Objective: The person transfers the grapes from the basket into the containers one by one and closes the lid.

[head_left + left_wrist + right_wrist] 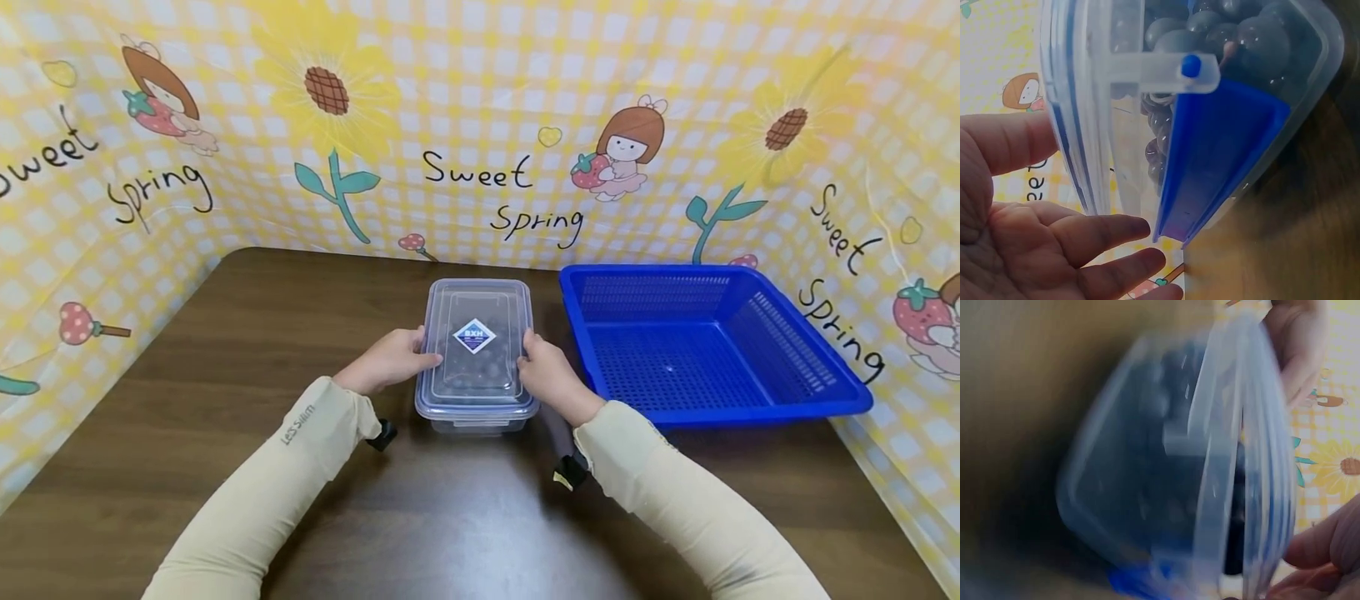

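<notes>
Lengthwise, the box [476, 354] points away — hands [386, 360] flanking.

Blue basket [705, 350], yellow-checked backdrop [480, 100]

A dark brown wood-grain surface [225, 350] carries two things. Near its middle sits a clear plastic box [476, 354] with its lid on (a diamond label on top, dark round contents inside). Just to the right of the box, close to the back edge, rests a blue mesh basket [795, 392].
</notes>
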The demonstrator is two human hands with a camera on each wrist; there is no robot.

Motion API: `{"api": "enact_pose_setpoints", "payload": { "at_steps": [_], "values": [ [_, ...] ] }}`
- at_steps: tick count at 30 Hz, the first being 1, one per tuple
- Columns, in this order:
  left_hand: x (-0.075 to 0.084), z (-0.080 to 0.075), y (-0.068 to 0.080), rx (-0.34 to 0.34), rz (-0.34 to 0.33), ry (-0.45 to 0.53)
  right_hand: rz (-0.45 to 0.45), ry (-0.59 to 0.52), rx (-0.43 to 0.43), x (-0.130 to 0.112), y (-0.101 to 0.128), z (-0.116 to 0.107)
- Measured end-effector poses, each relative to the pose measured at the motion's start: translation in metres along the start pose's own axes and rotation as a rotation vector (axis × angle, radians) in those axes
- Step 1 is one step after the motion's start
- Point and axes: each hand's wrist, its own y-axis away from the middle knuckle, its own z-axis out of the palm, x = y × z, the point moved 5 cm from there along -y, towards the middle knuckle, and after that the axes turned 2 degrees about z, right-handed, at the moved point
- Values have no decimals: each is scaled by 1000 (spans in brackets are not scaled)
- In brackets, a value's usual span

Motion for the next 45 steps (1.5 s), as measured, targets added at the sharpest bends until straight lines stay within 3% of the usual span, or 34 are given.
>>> {"api": "enact_pose_setpoints", "payload": {
  "at_steps": [8,14,19,31,38,43,45],
  "values": [
    [-2,-1,0,-4,-35,-15,-55,-16,134,2,3,8],
    [-2,-1,-2,-7,-44,-23,-1,-111,162,8,2,9],
    [-3,-1,-3,-11,-60,-9,-31,-84,185,9,0,9],
    [-4,9,-2,-2,-48,21,-13,-82,171,20,0,15],
    [-9,12,-1,-11,-68,-46,-30,-11,153,20,2,14],
    [-8,7,-1,-19,-20,-121,39,55,142,20,3,11],
    [-5,6,-2,-22,6,-151,71,24,142,22,3,8]
  ]
}}
